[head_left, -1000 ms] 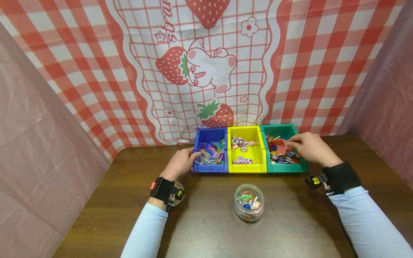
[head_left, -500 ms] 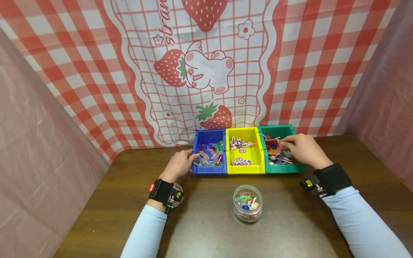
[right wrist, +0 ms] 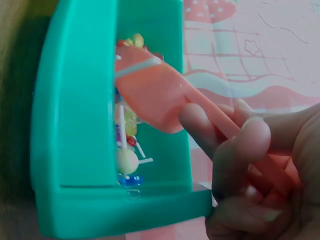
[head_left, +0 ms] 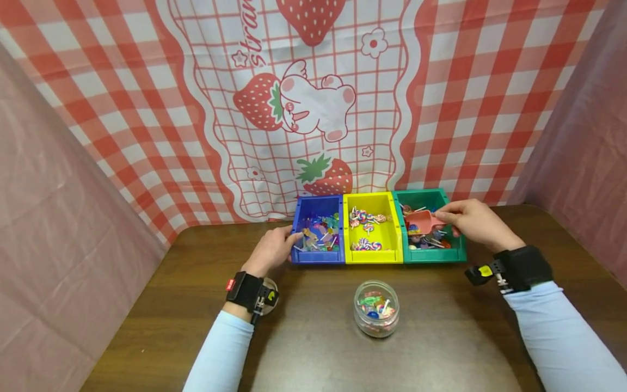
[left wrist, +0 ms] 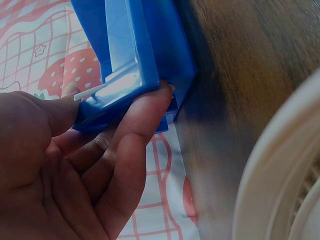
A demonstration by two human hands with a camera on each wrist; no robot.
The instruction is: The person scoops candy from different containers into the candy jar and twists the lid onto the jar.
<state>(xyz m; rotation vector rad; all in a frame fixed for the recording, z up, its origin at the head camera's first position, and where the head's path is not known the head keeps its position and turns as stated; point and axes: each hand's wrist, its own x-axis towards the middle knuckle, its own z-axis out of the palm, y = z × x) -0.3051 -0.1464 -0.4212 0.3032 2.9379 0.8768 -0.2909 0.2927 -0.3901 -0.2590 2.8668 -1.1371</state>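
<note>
Right hand is pinching the scoop over the green bin, apparently loaded; left hand is gripping the blue bin.

Head view high, facing forward-down over table; wrist views close on bins, shared.

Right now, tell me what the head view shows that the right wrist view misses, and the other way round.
Only the head view shows the blue bin with the left hand gripping its corner, the yellow bin, the jar of candies on the table, and the strawberry cloth in full. Only the right wrist view shows the right hand's fingers curled round the scoop's handle, plus single lollipop sticks inside the bin. Both show the green bin, the pink scoop above it, and the right hand.
</note>
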